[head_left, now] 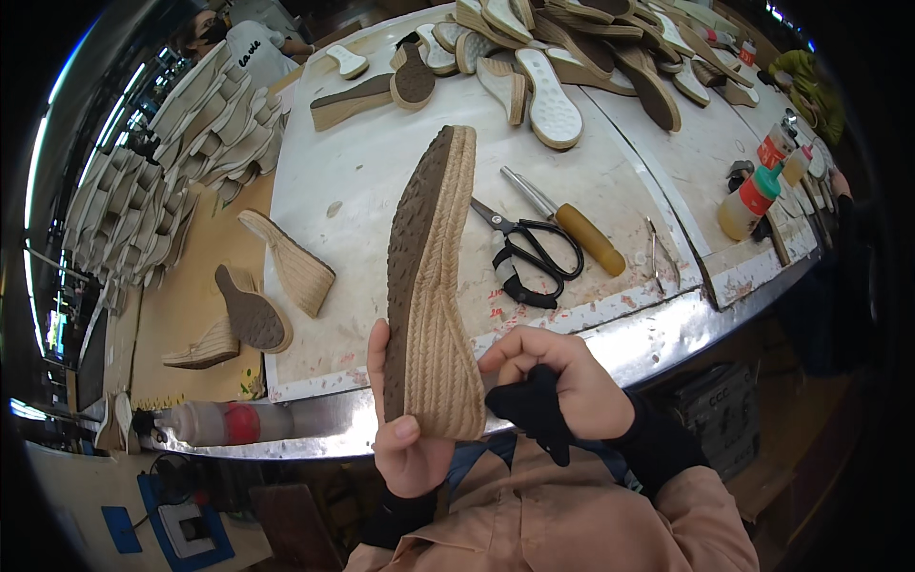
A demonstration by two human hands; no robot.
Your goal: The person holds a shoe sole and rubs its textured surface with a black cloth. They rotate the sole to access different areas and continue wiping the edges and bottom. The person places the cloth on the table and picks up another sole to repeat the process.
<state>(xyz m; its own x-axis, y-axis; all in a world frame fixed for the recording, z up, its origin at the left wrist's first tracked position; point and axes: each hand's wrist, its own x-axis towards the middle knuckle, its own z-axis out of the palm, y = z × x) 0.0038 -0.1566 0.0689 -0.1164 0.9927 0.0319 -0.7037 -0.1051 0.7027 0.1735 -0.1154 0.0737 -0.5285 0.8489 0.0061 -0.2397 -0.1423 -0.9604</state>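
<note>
Upright over the near table edge stands a wedge shoe sole [440, 324] with braided straw-coloured sides and a brown, textured bottom turned left. My left hand [412, 456] grips its thick heel end from below, thumb in front and a finger along the brown side. On the other side, my right hand [562, 377] is closed round a bunched black cloth [534, 408], its forefinger reaching to the heel's right edge. Whether that fingertip presses on the sole I cannot tell. Beyond it lie black-handled scissors [534, 257] and a tool with a yellow-brown handle [591, 238].
Loose wedge soles [253, 310] lie at the left; a pile of soles [610, 48] covers the far side. Stacked pale soles [129, 214] rise far left. Tweezers [655, 255] and a green-topped bottle [748, 205] sit right. Another bottle [224, 422] lies along the near edge.
</note>
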